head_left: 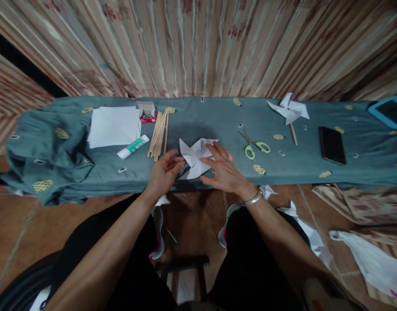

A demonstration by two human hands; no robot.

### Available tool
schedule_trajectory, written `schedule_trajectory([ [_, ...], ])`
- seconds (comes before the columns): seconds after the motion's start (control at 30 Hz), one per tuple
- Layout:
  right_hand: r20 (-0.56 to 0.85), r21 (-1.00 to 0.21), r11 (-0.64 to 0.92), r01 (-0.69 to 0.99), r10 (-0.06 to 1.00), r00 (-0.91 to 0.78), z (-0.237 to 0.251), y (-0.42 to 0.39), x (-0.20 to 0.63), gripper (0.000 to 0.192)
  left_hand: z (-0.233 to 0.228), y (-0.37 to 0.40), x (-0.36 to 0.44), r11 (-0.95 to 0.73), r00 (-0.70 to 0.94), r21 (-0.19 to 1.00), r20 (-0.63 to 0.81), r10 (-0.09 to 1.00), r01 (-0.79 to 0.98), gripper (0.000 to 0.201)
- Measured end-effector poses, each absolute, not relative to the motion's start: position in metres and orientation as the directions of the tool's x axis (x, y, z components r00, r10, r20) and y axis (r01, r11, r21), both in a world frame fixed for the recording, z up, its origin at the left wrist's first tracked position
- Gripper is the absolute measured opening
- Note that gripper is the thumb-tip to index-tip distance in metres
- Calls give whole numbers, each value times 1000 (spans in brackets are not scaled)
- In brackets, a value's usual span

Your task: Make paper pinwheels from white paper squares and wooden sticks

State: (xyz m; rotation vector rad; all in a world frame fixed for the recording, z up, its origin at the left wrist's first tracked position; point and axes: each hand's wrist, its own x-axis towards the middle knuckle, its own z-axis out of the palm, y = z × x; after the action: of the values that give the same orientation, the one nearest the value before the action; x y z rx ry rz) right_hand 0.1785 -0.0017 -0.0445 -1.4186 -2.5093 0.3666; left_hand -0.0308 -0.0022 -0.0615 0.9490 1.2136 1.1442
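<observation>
A white paper pinwheel [196, 160] with folded blades lies near the front edge of the cloth-covered table. My right hand [222, 169] reaches over its right side, fingers spread and fingertips on or just above the paper. Beside the pinwheel's left edge is my left hand [165, 172], its fingers loosely bent and nothing visible in them. Thin wooden sticks [158, 134] lie in a bundle just past my left hand. Green-handled scissors [254, 144] rest partly spread to the right of my right hand.
Further left are a stack of white paper [114, 126], a glue stick [133, 147] and a small red box [147, 113] of metal pieces. A pinwheel on a stick [288, 110], a phone [332, 145] and a blue-framed device [389, 111] lie right. Paper scraps [310, 233] litter the floor.
</observation>
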Motion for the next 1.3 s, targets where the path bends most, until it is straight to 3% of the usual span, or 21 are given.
schedule_trajectory([
  [0.17,189,-298,507,809,862,-471,-54,1,175,36,-58,-1,-30,216,-24,961,-224,974,-172,64],
  [0.33,253,-272,521,809,850,-463,-60,6,174,35,-51,-4,-25,284,-1,910,-298,955,-303,67],
  [0.47,249,-276,523,806,849,-466,-56,5,175,36,-37,-10,-17,405,48,781,-437,898,-475,55],
  [0.57,264,-289,519,804,851,-455,-54,0,175,36,-31,-12,-10,484,166,728,-467,869,-486,39],
  [0.83,345,-292,550,782,823,-451,-50,-15,174,37,-32,-13,-1,522,217,724,-479,851,-451,28],
  [1.03,357,-253,564,786,809,-466,-40,-25,169,47,-30,-11,1,427,118,788,-421,900,-444,31],
  [1.3,365,-352,573,740,812,-455,-31,-33,166,53,-33,-9,2,286,-22,874,-319,947,-392,36],
])
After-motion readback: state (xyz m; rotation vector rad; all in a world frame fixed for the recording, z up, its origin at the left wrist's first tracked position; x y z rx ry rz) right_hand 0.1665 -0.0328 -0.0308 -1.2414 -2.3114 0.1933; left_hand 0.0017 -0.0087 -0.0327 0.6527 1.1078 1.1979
